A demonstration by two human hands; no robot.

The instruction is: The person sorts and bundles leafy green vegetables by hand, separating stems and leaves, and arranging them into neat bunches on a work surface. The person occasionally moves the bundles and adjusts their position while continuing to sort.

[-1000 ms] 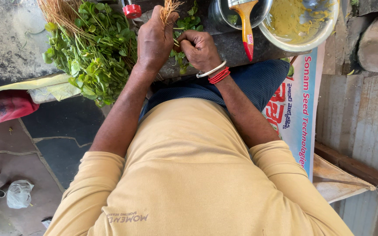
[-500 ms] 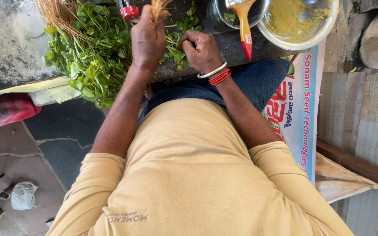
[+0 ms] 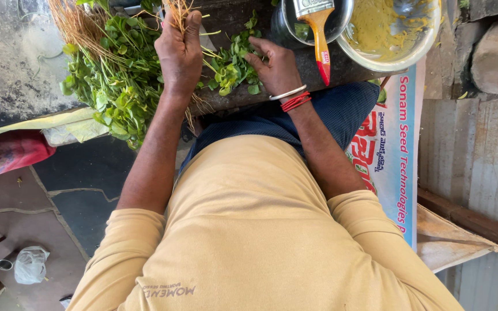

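My left hand (image 3: pixel 180 49) is closed around a bunch of leafy stems (image 3: pixel 175 10), with their pale roots sticking up out of my fist. A big heap of green leafy bunches (image 3: pixel 113 80) lies to the left of it on the dark slab (image 3: pixel 243 99). My right hand (image 3: pixel 276 69), with white and red bangles on the wrist, rests on a small pile of plucked green leaves (image 3: pixel 231 66), fingers curled and pinching at them. The two hands are a short distance apart.
A steel bowl with yellow paste (image 3: pixel 390 31) stands at the far right. Beside it, a brush with an orange handle (image 3: pixel 320 34) leans in a steel vessel. A printed sack (image 3: pixel 390 144) lies under my right side. On the floor at left are a red cloth (image 3: pixel 4 156), a plastic bag (image 3: pixel 30 264) and a small steel cup (image 3: pixel 4 264).
My left hand has shifted slightly left with the bunch. My right hand has stretched its fingers out onto the plucked leaves.
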